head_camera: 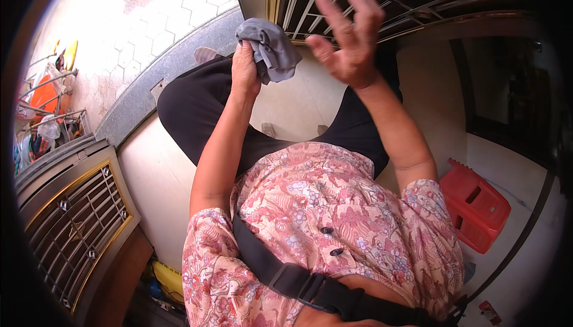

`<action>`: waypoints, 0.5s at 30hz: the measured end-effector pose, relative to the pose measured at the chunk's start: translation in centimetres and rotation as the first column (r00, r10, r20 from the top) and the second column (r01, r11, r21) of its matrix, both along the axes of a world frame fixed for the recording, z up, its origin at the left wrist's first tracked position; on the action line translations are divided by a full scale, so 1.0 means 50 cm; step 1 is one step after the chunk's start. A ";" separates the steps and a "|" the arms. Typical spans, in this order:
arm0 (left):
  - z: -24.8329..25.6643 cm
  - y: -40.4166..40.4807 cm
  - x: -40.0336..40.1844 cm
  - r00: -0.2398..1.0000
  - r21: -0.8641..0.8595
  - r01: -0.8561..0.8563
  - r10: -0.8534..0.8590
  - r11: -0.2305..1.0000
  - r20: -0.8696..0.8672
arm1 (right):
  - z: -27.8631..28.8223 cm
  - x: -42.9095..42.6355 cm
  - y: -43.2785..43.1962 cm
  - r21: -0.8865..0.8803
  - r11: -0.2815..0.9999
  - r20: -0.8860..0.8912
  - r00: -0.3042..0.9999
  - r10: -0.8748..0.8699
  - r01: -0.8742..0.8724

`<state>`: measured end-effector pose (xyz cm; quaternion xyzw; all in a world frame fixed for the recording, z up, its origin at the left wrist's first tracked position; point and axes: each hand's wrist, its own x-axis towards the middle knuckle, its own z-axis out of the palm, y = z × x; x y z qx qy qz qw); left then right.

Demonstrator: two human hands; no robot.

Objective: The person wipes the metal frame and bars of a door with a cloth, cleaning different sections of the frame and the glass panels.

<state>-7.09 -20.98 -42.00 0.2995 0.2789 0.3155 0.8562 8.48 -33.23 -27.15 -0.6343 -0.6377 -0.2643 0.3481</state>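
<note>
A bunched grey cloth (271, 51) is gripped by my left hand (245, 67), its thumb lying on the near side of the folds. The cloth hangs over the light floor between my knees. To the right of it, my right hand (351, 43) is raised with the fingers spread and nothing in it. Behind that hand stands a door with a metal grille (309, 0) and gold-coloured trim. The fingers look slightly blurred.
A grey stone threshold (138, 81) curves along the left, with hexagonal paving (154, 27) beyond. Another grille door (83, 224) stands at lower left, below a metal rack (53, 98) of items. A red plastic stool (476, 206) is at the right.
</note>
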 end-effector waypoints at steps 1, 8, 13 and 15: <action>0.034 -0.023 0.002 1.000 -0.009 0.019 -0.019 1.000 -0.001 | -0.058 -0.042 0.014 -0.083 0.995 -0.092 0.995 0.039 -0.046; 0.030 0.003 -0.092 0.579 -0.090 0.738 -0.696 0.669 -0.424 | -0.299 -0.146 -0.016 -0.135 0.947 -0.975 0.209 -0.074 -0.292; 0.050 0.193 -0.074 0.623 0.622 0.614 0.186 0.485 -0.760 | -0.404 -0.073 0.025 -0.336 0.936 -0.699 -0.694 -0.173 0.104; 0.095 0.250 -0.018 0.679 0.735 0.426 0.351 0.527 -0.645 | -0.321 -0.011 0.073 -0.175 0.975 -0.787 -0.615 -0.057 0.134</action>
